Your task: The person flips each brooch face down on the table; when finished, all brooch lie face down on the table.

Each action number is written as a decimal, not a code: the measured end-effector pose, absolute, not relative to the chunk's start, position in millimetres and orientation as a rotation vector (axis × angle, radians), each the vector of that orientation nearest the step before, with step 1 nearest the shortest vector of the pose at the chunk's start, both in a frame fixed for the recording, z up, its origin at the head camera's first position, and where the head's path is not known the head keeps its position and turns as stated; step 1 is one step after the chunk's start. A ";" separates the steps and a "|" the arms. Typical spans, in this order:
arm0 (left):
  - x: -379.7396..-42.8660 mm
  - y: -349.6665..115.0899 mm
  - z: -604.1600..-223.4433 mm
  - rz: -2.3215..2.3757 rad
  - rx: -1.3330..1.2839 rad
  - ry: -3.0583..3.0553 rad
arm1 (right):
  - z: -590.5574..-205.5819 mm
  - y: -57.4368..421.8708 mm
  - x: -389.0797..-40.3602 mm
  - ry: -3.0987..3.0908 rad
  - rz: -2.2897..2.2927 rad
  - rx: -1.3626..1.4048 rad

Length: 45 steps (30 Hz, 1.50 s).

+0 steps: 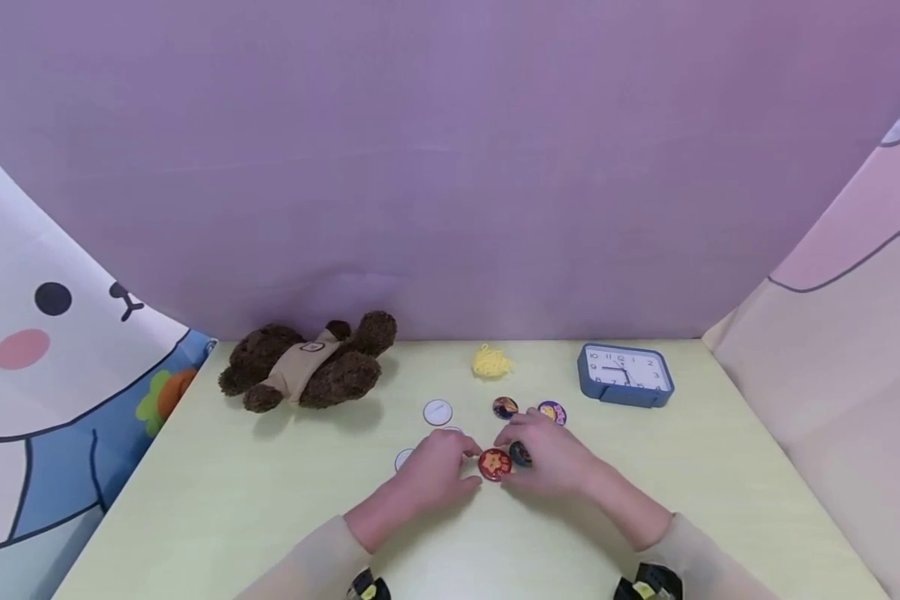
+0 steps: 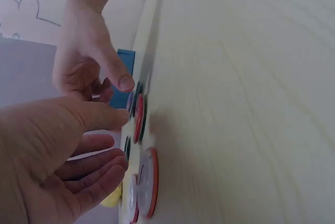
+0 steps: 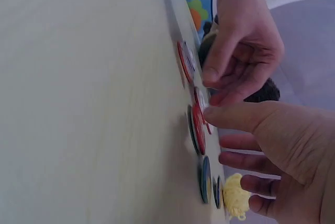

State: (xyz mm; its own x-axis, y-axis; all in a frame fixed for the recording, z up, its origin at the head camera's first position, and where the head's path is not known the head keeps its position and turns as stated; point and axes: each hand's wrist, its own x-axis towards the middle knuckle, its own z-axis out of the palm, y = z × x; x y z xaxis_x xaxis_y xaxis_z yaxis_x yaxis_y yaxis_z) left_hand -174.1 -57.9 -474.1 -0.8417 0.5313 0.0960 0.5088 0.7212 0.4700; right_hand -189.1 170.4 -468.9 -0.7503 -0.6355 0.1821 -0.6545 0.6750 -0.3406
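Observation:
A red round badge (image 1: 495,464) with a yellow star-shaped figure lies face up between my two hands. My left hand (image 1: 437,468) is just left of it, thumb and fingers spread and loosely bent with nothing between them. On the other side, my right hand (image 1: 546,457) hovers low over a dark blue-green badge (image 1: 521,454), partly covering it. In the right wrist view, the right thumb tip overlaps the edge of the red badge (image 3: 198,127), while the other fingers are loosely bent. Behind the right hand lie a dark badge (image 1: 506,407) and a purple badge (image 1: 552,412).
Several white discs, one a white disc (image 1: 438,412) behind the left hand, lie on the pale table (image 1: 270,508). Farther back are a brown plush bear (image 1: 303,367) on its side, a yellow yarn bundle (image 1: 491,362) and a blue clock (image 1: 626,375). A purple backdrop (image 1: 450,183) stands behind.

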 end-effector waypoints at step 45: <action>-179.2 -57.1 -465.6 1.167 0.938 2.895 | -462.1 169.8 -195.8 -2.737 1.172 0.824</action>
State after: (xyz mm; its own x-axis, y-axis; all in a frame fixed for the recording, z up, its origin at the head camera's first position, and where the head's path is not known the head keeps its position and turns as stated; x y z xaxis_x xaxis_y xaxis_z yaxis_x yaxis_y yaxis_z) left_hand -179.2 -57.1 -465.6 -0.8279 0.4674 0.3101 0.5518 0.5792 0.6000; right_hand -195.8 169.8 -462.1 -0.8565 -0.4524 0.2486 -0.4921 0.5703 -0.6577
